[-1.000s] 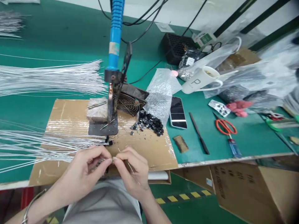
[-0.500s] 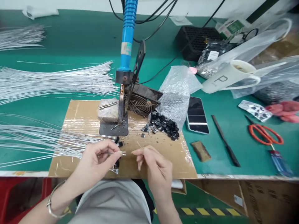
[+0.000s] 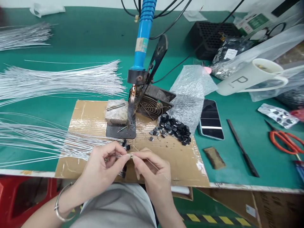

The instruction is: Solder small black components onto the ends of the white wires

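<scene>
Wire is between your fingertips, above the cardboard, with both hands meeting at it! Your left hand has its grip clamped on it, thumb against forefinger, just behind the tip. In from four o'clock comes your right hand, grip together on what looks like that same tip; one wire or several in there, you can't tell past those fingers. And there's a thin strand slanting across your right hand toward four o'clock.

Out at nine o'clock fans the bundle, long and pale, over cardboard and tabletop. Each length should weigh next to nothing, but expect spring: a long tail like that may wag or twist. The smooth surface looks ready to roll under your thumb, so pinch firmly, close behind the tip, where it ought to feel stiffest. The tip itself probably bends easily, so go gently there! Soldering iron at twelve o'clock, loose black chips at two: a springy wire could flick either.
</scene>
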`<state>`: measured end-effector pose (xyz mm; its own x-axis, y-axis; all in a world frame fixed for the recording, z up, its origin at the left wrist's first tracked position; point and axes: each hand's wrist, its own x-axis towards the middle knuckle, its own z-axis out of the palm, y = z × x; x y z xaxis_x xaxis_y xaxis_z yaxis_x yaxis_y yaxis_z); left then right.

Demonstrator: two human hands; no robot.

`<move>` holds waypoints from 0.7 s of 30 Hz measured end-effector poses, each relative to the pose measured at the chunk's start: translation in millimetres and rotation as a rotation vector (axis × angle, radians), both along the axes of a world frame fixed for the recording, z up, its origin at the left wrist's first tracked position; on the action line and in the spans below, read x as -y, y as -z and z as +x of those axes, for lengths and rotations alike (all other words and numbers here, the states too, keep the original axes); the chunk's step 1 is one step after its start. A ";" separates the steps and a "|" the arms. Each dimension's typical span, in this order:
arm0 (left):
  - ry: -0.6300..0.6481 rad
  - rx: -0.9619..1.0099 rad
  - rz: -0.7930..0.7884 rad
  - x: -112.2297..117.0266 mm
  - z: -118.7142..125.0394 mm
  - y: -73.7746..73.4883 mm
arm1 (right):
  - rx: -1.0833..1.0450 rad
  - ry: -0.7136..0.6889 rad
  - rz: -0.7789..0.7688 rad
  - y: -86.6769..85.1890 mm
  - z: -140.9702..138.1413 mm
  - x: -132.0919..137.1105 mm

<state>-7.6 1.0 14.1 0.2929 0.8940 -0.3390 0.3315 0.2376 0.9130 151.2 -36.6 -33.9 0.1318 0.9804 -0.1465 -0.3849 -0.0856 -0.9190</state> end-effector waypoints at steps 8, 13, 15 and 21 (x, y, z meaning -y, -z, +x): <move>0.025 -0.053 0.086 0.5 0.9 3.4 | -0.072 -0.041 -0.048 -4.9 3.3 -3.2; 0.031 -0.035 0.073 1.9 -1.0 4.1 | -0.045 -0.031 -0.033 -2.1 3.6 -1.7; 0.028 -0.027 0.079 1.9 -0.6 4.1 | -0.034 -0.025 -0.033 -1.4 3.2 -1.0; 0.037 -0.011 0.080 1.0 -0.1 2.2 | -0.090 -0.073 -0.117 -7.8 6.9 -4.9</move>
<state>-7.7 0.0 11.8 0.3228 0.9070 -0.2706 0.3488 0.1518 0.9248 158.1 -31.7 -26.1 0.0420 0.9625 -0.2679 -0.4541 -0.2204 -0.8633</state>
